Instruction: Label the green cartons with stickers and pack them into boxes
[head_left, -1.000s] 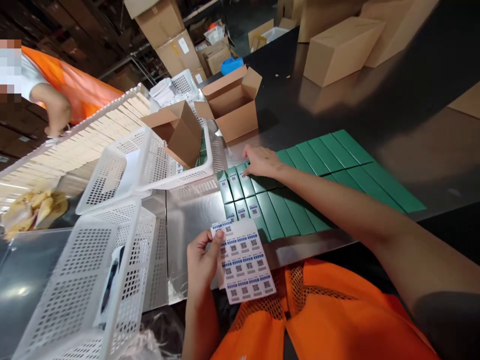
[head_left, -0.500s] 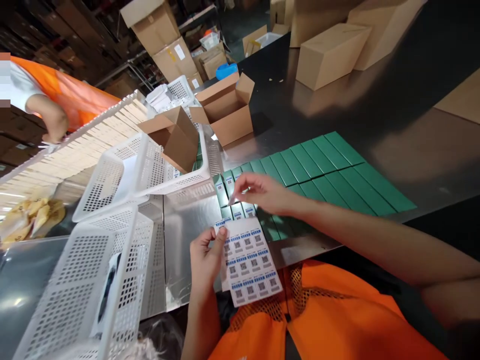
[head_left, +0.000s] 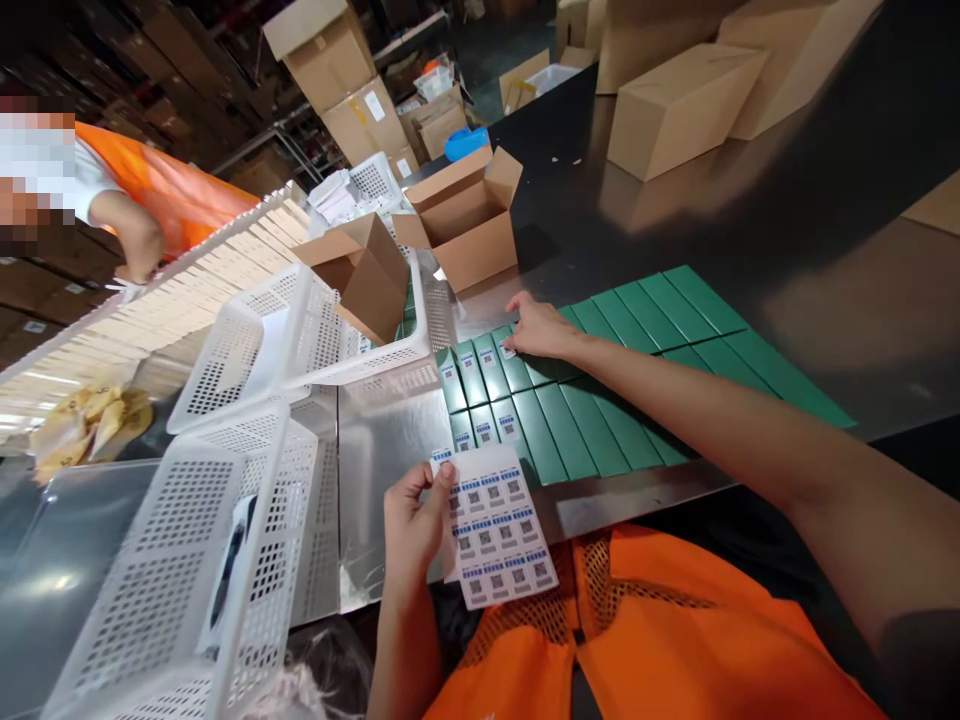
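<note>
Warehouse, dark tabletop (head_left: 675, 230) with steel sheet near edge. Rows of green boxes (head_left: 645, 330) lie flat under and beside right hand (head_left: 541, 328); fingers pressed down on small label atop one box, left end of row. Left hand (head_left: 411, 522), nearer body, pinches label sheet (head_left: 495, 525) by left edge, thumb on top. White baskets (head_left: 247, 500) left of left hand. Open cardboard box (head_left: 469, 215) beyond right hand.
</note>
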